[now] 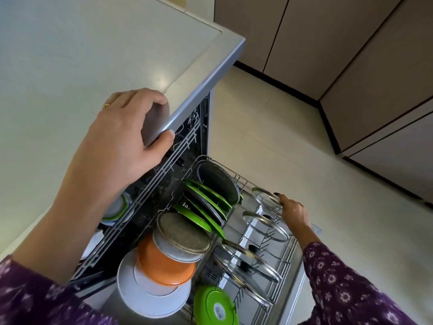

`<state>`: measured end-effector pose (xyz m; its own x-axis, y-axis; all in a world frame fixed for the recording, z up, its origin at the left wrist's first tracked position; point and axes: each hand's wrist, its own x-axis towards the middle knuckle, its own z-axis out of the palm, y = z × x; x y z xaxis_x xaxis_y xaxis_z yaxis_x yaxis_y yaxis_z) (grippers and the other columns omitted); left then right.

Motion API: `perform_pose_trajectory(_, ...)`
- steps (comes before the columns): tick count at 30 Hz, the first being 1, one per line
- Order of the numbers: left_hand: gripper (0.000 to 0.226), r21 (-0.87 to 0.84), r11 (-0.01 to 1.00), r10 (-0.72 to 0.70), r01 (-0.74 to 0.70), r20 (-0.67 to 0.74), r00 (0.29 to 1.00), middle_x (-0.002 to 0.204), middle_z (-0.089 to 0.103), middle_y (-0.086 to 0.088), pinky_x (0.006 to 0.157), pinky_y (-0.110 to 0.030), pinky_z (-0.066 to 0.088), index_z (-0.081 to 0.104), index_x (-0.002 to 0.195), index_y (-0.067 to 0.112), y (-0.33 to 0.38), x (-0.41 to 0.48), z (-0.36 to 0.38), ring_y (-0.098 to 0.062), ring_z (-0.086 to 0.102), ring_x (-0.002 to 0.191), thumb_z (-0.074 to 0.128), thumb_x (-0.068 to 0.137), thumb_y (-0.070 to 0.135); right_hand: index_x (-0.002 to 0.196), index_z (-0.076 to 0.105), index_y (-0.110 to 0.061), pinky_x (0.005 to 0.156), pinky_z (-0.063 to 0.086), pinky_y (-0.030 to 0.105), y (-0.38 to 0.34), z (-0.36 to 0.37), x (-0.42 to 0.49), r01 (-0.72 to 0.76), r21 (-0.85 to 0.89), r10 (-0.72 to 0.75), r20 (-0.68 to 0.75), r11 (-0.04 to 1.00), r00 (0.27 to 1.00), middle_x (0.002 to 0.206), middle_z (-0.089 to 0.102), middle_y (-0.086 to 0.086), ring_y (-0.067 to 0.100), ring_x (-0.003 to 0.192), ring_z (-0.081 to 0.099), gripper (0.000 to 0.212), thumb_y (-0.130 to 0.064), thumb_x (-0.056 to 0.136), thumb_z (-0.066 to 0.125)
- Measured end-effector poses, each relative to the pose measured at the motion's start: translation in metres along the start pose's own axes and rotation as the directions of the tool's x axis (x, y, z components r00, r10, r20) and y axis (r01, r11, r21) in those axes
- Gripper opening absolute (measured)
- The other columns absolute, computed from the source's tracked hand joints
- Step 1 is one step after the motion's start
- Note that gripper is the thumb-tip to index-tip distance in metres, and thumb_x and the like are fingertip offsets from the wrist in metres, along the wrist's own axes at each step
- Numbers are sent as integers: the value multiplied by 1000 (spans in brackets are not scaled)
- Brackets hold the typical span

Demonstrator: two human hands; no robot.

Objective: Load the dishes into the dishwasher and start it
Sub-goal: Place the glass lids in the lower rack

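The dishwasher's lower rack [284, 256] is pulled out over the open door. It holds green plates [206, 207], a dark pan [219, 181], a speckled grey bowl [182, 235], an orange bowl [161, 266], a white plate [150, 299], a green lid [214, 306] and several glass lids [266, 226]. My right hand [294, 211] grips the farthest small glass lid [267, 197] at the rack's far corner. My left hand [126, 134] grips the front edge of the countertop [194, 95] above the machine. The upper rack [150, 191] is slid partly out.
A green-rimmed container [116, 209] sits in the upper rack under the counter. Beige floor [281, 137] lies beyond the door. Brown cabinet fronts [351, 55] run along the far right.
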<state>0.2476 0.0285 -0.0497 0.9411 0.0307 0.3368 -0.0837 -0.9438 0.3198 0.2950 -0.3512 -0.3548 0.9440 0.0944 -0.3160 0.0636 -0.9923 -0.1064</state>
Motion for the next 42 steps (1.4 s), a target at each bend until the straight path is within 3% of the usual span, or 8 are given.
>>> perform_pose_trajectory(4, 42, 4, 1000, -11, 11, 6, 1000, 110, 63, -3, 84, -28, 39, 56, 115, 11, 0, 0, 1, -26, 54, 102, 72, 78, 22, 115, 61, -9, 48, 36, 19, 10, 7, 5, -22, 147, 33, -67, 989, 997, 63, 58, 3, 15, 47, 50, 25, -2, 94, 49)
perform_pose_trajectory(12, 39, -5, 1000, -8, 8, 7, 1000, 105, 62, 0, 77, -28, 38, 55, 113, 13, 0, 0, 1, -24, 52, 99, 70, 78, 23, 128, 57, -16, 41, 23, 12, 16, 11, 2, 34, 56, -32, -43, 998, 999, 58, 52, 0, 5, 42, 38, 44, 3, 88, 58)
perform_pose_trajectory(15, 39, -16, 1000, -16, 16, 6, 1000, 105, 61, 0, 77, -28, 39, 55, 113, 13, 0, -1, 1, -22, 51, 100, 70, 79, 23, 128, 56, -16, 48, 36, 7, 4, 15, -1, 89, 30, -88, -33, 996, 996, 78, 70, 9, 5, 49, 49, 46, 5, 87, 58)
perform_pose_trajectory(17, 39, -16, 1000, -18, 19, 8, 1000, 105, 61, 1, 78, -27, 38, 55, 113, 13, -1, -1, 1, -22, 51, 101, 70, 79, 23, 129, 54, -20, 65, 49, 17, -6, 19, 1, 87, 26, -88, 2, 996, 996, 97, 71, 10, 12, 68, 62, 46, 2, 88, 58)
perform_pose_trajectory(19, 39, -9, 1000, -18, 18, 5, 1000, 107, 62, 0, 79, -26, 38, 55, 114, 13, -1, -1, 2, -22, 51, 103, 69, 79, 24, 131, 51, -24, 76, 50, 22, -17, 23, 7, 54, 24, -55, 77, 998, 996, 105, 68, 9, 16, 83, 65, 46, -4, 90, 58)
perform_pose_trajectory(26, 40, -24, 1000, -11, 11, 1, 1000, 111, 62, 1, 81, -29, 39, 55, 114, 14, -3, -1, 2, -22, 52, 105, 70, 79, 26, 121, 61, -19, 48, 30, 16, -27, 21, 32, -135, 64, 117, 225, 989, 967, 104, 65, 10, 12, 70, 49, 30, -8, 95, 50)
perform_pose_trajectory(34, 40, -25, 1000, -7, 7, -4, 1000, 112, 62, 5, 79, -25, 37, 54, 116, 15, -3, -1, 2, -19, 51, 105, 69, 81, 28, 111, 66, -17, 74, 49, 28, -8, 36, 35, -204, 49, 188, 230, 978, 955, 99, 66, 12, 21, 78, 60, 26, -13, 97, 44)
perform_pose_trajectory(42, 41, -10, 1000, -4, 4, -2, 1000, 112, 63, 2, 80, -19, 34, 55, 117, 13, -3, 1, 2, -21, 52, 104, 68, 81, 27, 110, 65, -12, 61, 41, 26, -1, 29, 31, -206, 60, 194, 158, 977, 968, 75, 53, 4, 15, 61, 49, 25, -8, 96, 44)
